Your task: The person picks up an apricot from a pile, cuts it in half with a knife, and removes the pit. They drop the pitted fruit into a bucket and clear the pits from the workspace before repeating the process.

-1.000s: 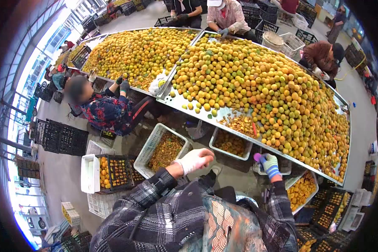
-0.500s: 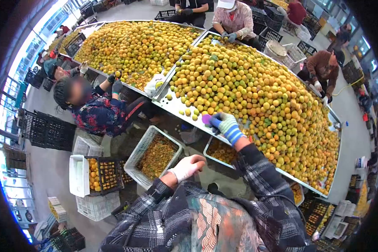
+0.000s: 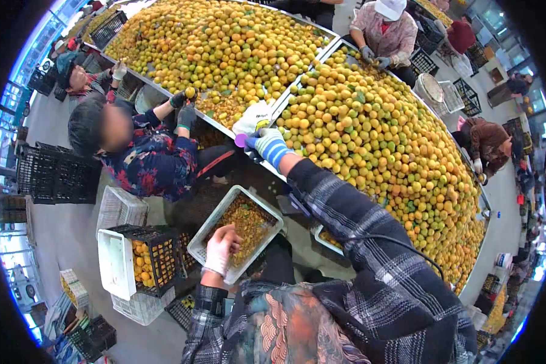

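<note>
My right hand (image 3: pixel 269 147), in a striped glove, is closed around a small thing with a round purple end (image 3: pixel 241 140); the rest of it is hidden in the fingers. It is at the near edge of the metal table, beside a white bag (image 3: pixel 253 117) and a heap of yellow-orange citrus fruit (image 3: pixel 370 145). My left hand (image 3: pixel 222 247), in a pale glove, has its fingers curled in, and nothing shows in them. It overlaps the left side of a white crate (image 3: pixel 273 227) that holds orange-brown scraps (image 3: pixel 249 221).
A co-worker in a flowered jacket (image 3: pixel 148 151) handles fruit at the left table section. Another person (image 3: pixel 385 36) works across the heap. Left of me stand a black crate of fruit (image 3: pixel 164 255), a white bin (image 3: pixel 116 267) and stacked black crates (image 3: pixel 60 173).
My right hand has moved left along the table edge with the purple-ended thing, to beside the white bag. My left hand has moved left and down over the scrap crate. The view has shifted.
</note>
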`<state>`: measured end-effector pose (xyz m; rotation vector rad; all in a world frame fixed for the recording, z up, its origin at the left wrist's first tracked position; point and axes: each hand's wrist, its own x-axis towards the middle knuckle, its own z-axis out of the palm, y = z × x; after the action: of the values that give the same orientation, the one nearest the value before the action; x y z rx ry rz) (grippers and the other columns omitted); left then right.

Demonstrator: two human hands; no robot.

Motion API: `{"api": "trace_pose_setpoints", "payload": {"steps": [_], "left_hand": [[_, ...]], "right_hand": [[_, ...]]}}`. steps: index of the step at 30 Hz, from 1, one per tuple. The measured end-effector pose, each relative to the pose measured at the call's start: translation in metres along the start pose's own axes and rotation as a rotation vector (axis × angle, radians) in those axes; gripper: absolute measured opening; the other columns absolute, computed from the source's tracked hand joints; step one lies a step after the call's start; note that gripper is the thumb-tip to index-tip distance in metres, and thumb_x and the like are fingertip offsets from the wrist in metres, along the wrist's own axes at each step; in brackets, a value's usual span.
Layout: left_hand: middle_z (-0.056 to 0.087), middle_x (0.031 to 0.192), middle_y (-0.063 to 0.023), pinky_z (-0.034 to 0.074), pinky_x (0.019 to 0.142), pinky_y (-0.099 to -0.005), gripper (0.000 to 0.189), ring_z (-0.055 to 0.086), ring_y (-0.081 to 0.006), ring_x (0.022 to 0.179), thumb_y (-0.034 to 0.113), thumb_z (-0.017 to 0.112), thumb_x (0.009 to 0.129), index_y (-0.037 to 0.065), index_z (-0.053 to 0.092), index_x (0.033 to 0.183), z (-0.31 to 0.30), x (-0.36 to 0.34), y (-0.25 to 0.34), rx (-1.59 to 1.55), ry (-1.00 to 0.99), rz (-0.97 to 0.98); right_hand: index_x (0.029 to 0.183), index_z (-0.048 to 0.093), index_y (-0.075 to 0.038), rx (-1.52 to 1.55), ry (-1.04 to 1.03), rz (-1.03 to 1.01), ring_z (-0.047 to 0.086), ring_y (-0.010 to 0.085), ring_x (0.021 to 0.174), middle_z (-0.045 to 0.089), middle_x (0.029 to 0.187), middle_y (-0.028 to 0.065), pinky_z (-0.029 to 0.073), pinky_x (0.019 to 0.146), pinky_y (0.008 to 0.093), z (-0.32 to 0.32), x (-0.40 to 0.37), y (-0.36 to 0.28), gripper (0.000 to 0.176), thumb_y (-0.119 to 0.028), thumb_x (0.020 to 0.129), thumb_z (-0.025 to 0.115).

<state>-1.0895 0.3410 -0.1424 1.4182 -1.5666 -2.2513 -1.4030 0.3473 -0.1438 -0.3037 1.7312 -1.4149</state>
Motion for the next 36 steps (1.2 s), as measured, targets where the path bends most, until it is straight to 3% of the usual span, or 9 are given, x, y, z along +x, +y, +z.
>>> {"api": "trace_pose_setpoints", "payload": {"steps": [3,6,21,25,29,31,33,35,36], "left_hand": [[0.061,0.078,-0.0076,0.041,0.05,-0.0227,0.037,0.051,-0.0093,0.056,0.023,0.056,0.092,-0.002,0.052,0.119,-0.015,0.008,-0.008,-0.026,0.087,-0.077],[0.061,0.078,-0.0068,0.041,0.051,-0.0224,0.038,0.052,-0.0094,0.058,0.024,0.056,0.092,-0.001,0.053,0.119,-0.021,0.012,-0.015,-0.064,0.041,-0.12],[0.061,0.077,-0.0076,0.042,0.05,-0.0222,0.034,0.053,-0.0104,0.057,0.022,0.056,0.091,0.0,0.055,0.116,-0.028,0.027,0.009,-0.025,0.022,-0.136],[0.061,0.077,-0.0081,0.042,0.049,-0.0229,0.032,0.053,-0.0105,0.056,0.021,0.056,0.091,0.0,0.054,0.116,-0.027,0.029,0.011,-0.019,0.02,-0.109],[0.061,0.076,-0.0084,0.041,0.048,-0.0227,0.031,0.052,-0.0102,0.055,0.02,0.056,0.091,0.0,0.054,0.115,-0.021,0.03,0.012,-0.023,0.025,-0.128],[0.061,0.076,-0.0085,0.041,0.048,-0.0224,0.031,0.052,-0.0099,0.055,0.019,0.056,0.091,0.0,0.054,0.115,-0.019,0.033,0.012,-0.034,0.012,-0.142],[0.061,0.077,-0.0087,0.041,0.048,-0.0227,0.032,0.052,-0.0096,0.056,0.019,0.056,0.091,0.0,0.054,0.116,-0.013,0.031,0.017,-0.019,-0.009,-0.164],[0.061,0.077,-0.0087,0.041,0.049,-0.0224,0.032,0.053,-0.0092,0.057,0.019,0.057,0.091,0.0,0.054,0.116,-0.005,0.034,0.022,-0.028,-0.014,-0.151],[0.061,0.079,-0.0086,0.044,0.051,-0.0234,0.037,0.054,-0.0105,0.057,0.027,0.058,0.091,0.001,0.054,0.118,-0.003,0.036,0.021,0.019,-0.062,-0.12]], "right_hand": [[0.09,0.062,-0.002,0.092,-0.033,0.086,0.056,0.0125,0.047,0.063,0.068,0.0051,0.046,0.04,0.0265,0.011,0.023,0.004,0.015,-0.017,0.089,0.062],[0.091,0.062,-0.001,0.172,-0.015,0.155,0.055,0.0118,0.05,0.062,0.071,0.0047,0.047,0.043,0.0255,0.022,0.038,-0.003,0.013,-0.014,0.09,0.059],[0.088,0.063,-0.004,0.195,0.029,0.129,0.057,0.0127,0.05,0.063,0.068,0.0042,0.046,0.041,0.0277,0.033,0.089,-0.012,0.012,-0.015,0.089,0.06],[0.081,0.064,-0.003,-0.126,0.124,-0.033,0.054,0.0134,0.045,0.06,0.06,0.004,0.043,0.038,0.0272,0.034,0.14,0.032,0.015,-0.016,0.087,0.064],[0.08,0.064,-0.002,-0.243,0.098,-0.044,0.053,0.0147,0.042,0.06,0.059,0.0053,0.041,0.037,0.0282,0.04,0.123,0.016,0.018,-0.019,0.085,0.066],[0.078,0.066,-0.004,-0.491,-0.024,-0.182,0.054,0.0148,0.044,0.062,0.061,0.0063,0.042,0.04,0.0292,0.044,0.105,-0.002,0.019,-0.022,0.085,0.066],[0.091,0.07,-0.006,-0.518,0.008,-0.098,0.064,0.0379,0.085,0.066,0.085,0.0243,0.051,0.073,0.0425,0.054,0.112,0.009,0.045,-0.048,0.076,0.063],[0.089,0.07,-0.005,-0.594,0.032,-0.18,0.065,0.037,0.08,0.065,0.081,0.0236,0.051,0.071,0.0421,0.055,0.088,-0.014,0.045,-0.047,0.074,0.065],[0.087,0.07,-0.005,-0.533,0.009,-0.177,0.065,0.0364,0.077,0.066,0.078,0.0222,0.051,0.07,0.0416,0.056,0.084,-0.01,0.044,-0.046,0.074,0.066]]}}
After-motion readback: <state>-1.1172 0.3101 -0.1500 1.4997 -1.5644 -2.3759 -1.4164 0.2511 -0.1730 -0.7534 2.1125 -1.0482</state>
